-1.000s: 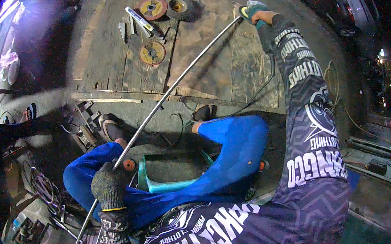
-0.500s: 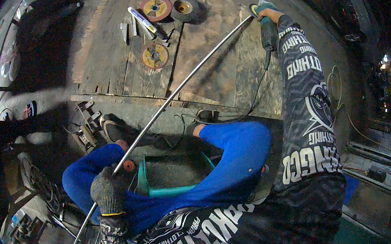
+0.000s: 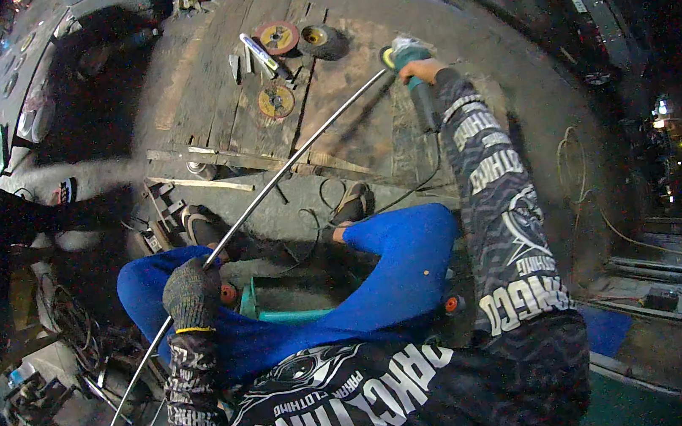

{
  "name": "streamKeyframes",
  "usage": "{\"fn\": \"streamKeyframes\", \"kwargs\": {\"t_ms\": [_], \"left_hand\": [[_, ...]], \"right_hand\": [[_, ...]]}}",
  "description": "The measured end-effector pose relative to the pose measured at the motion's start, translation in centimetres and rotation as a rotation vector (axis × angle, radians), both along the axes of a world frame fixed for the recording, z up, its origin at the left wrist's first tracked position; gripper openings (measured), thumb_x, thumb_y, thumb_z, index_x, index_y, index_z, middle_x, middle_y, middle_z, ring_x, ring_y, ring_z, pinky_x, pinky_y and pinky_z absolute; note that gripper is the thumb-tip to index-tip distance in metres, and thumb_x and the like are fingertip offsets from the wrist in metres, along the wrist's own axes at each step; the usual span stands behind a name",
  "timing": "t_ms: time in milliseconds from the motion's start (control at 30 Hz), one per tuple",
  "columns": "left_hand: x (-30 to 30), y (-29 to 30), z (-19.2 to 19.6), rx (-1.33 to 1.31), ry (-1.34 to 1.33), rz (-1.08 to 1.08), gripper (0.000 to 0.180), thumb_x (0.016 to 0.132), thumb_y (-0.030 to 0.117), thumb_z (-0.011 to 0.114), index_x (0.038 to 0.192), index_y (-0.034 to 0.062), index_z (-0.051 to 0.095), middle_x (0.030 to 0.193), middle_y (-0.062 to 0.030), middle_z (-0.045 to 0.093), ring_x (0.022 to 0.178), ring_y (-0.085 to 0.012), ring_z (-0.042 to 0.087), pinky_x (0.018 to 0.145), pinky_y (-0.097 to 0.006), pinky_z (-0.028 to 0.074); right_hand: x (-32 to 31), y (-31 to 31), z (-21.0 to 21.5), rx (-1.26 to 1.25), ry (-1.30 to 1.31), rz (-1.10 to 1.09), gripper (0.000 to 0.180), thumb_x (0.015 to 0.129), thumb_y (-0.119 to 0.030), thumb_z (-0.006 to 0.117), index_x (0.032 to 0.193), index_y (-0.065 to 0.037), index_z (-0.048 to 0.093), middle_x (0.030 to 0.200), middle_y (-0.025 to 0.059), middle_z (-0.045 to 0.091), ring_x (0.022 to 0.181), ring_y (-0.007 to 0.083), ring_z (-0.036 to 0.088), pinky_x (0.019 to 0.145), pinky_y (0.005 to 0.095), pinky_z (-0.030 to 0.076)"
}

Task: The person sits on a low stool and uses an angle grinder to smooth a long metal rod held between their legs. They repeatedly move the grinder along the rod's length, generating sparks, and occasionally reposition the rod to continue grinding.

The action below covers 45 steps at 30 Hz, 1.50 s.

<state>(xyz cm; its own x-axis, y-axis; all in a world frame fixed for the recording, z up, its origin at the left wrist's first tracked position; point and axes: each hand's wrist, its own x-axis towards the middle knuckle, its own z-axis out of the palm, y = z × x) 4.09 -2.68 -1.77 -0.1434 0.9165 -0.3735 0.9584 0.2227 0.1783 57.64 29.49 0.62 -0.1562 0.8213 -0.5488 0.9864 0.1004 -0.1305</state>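
1. Low in the frame, blue trousers (image 3: pixel 402 261) spread around a teal frame (image 3: pixel 298 313).
2. Left of centre, below the middle, the gloved left hand (image 3: pixel 190 298) has its fingers closed around a long metal rod (image 3: pixel 270 187).
3. The rod's long axis slants from the lower left, where one end hangs past the glove, to the upper right; it looks slightly bowed through the lens.
4. Above and right of centre, the right hand (image 3: pixel 421 70) is wrapped around a green-and-dark angle grinder (image 3: pixel 424 105), whose body points down the frame.
5. The rod's upper end meets the grinder's yellowish disc (image 3: pixel 388 58); whether they touch, I cannot tell.
6. Farther up, wooden boards (image 3: pixel 213 109) carry two round abrasive discs (image 3: pixel 278 38), a dark wheel (image 3: pixel 321 42), a white marker (image 3: pixel 259 51) and small metal pieces (image 3: pixel 235 68).
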Motion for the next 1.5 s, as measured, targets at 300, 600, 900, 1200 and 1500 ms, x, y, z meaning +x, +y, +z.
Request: {"fn": "streamKeyframes", "kwargs": {"t_ms": [300,600,900,1200,1500], "left_hand": [[0.9,1.7,-0.8,-0.043,-0.049,-0.023,0.042,0.093,0.041,0.050,0.099,0.0051,0.070,0.088,-0.0218,0.070,0.084,-0.0409,0.069,0.073,-0.053,0.054],[-0.1,3.6,-5.6,0.017,-0.090,-0.008,0.033,0.079,0.030,0.066,0.102,0.0065,0.063,0.089,-0.0191,0.071,0.084,-0.0380,0.070,0.073,-0.049,0.056],[0.8,5.0,-6.5,-0.005,-0.107,0.056,0.026,0.077,0.024,0.071,0.099,0.0097,0.066,0.095,-0.0172,0.071,0.086,-0.0384,0.070,0.074,-0.048,0.057],[0.7,5.5,-6.5,0.044,-0.088,-0.030,0.034,0.073,0.022,0.074,0.103,0.0104,0.065,0.095,-0.0156,0.071,0.090,-0.0374,0.070,0.078,-0.048,0.057],[-0.3,4.9,-5.3,0.052,-0.125,-0.129,0.029,0.071,0.023,0.075,0.099,0.0123,0.071,0.095,-0.0170,0.071,0.092,-0.0360,0.069,0.079,-0.045,0.057]], "right_hand": [[-6.6,-3.3,-4.1,0.054,0.025,-0.136,0.046,0.068,-0.051,0.069,0.099,-0.017,0.075,0.111,0.0132,0.070,0.106,0.0319,0.063,0.092,0.0416,0.048],[-14.7,-7.3,-5.8,-0.032,0.081,-0.181,0.068,0.054,-0.054,0.077,0.103,-0.007,0.074,0.119,0.0223,0.066,0.109,0.0338,0.063,0.092,0.0382,0.051],[-23.2,-14.0,-1.2,-0.010,0.158,-0.289,0.073,0.052,-0.046,0.083,0.106,0.001,0.070,0.115,0.0238,0.067,0.109,0.0322,0.064,0.093,0.0370,0.051],[-25.8,-16.6,-0.6,-0.001,0.203,-0.203,0.062,0.052,-0.044,0.084,0.085,0.007,0.071,0.092,0.0251,0.070,0.091,0.0343,0.069,0.081,0.0376,0.054],[-27.5,-17.9,0.4,0.043,0.197,-0.184,0.060,0.050,-0.041,0.083,0.084,0.006,0.071,0.094,0.0237,0.071,0.086,0.0346,0.070,0.078,0.0387,0.056]]}}
